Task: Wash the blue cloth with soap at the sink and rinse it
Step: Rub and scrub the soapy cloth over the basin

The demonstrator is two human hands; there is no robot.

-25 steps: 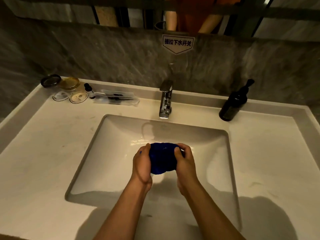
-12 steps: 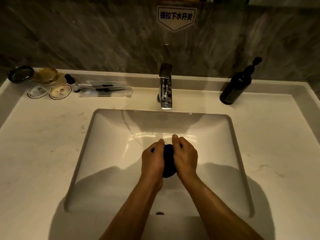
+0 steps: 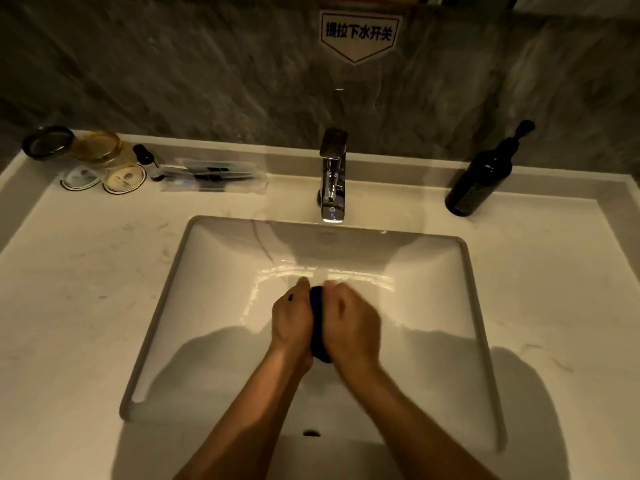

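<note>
Since the earlier frames both hands have closed in, so the blue cloth (image 3: 317, 308), formerly a broad bundle between them, shows only as a dark strip. Left hand (image 3: 290, 317) and right hand (image 3: 351, 323) each curl round it, pressed together over the sink basin (image 3: 207, 271), in front of the faucet (image 3: 332, 178). Judgement: scrubbing or wringing phase; rinse apparently pending. Whether water is running cannot be told. Dark pump bottle (image 3: 479, 178) stands well apart.

Bathroom, possibly hotel: white counter (image 3: 540, 271) holding an undermount sink (image 3: 221, 292), chrome faucet (image 3: 332, 181), dark pump bottle (image 3: 478, 181), wrapped toiletries (image 3: 211, 174).
</note>
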